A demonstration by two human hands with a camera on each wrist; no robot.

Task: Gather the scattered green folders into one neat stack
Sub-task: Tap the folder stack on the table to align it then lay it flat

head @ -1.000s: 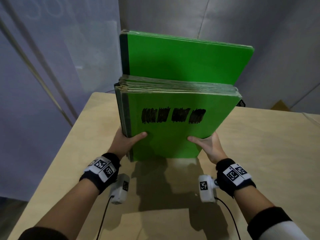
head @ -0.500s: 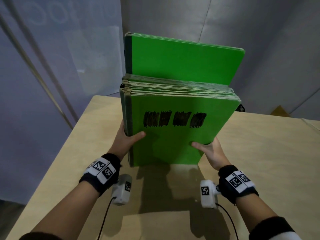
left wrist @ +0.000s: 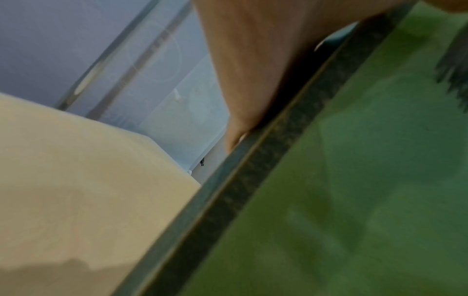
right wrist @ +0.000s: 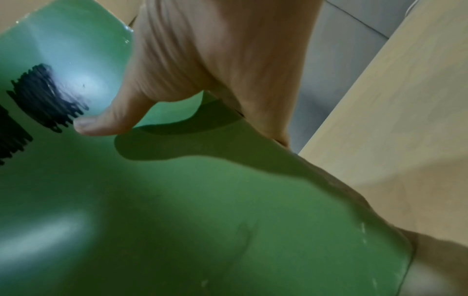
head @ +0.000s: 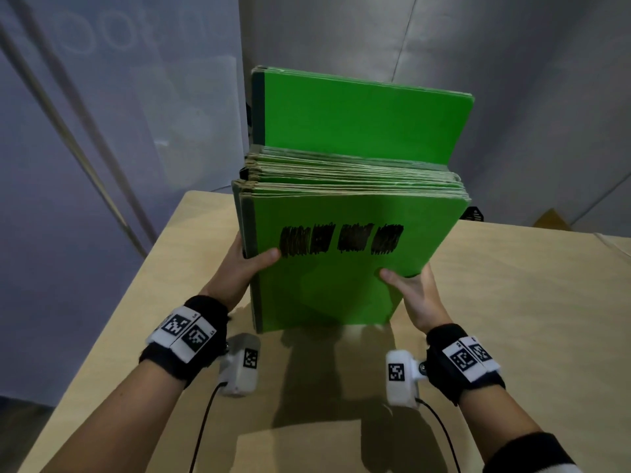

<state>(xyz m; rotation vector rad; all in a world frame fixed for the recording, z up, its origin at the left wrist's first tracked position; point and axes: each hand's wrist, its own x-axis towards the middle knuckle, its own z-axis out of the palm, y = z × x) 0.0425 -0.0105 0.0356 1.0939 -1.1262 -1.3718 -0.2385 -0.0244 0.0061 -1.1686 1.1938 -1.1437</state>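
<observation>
Tan table (head: 512,319), grey walls: folders (head: 341,268) stand upright on edge, dead ahead betw. both hands, left hand (head: 244,264) and right hand (head: 415,291) each clamping a side, equally near.

A pale wooden table (head: 512,302) with a dark shadow on its near part stands against a grey panelled wall (head: 512,63), with a bluish translucent sheet (head: 85,165) crossed by slanting poles (head: 85,158) to its left.
</observation>
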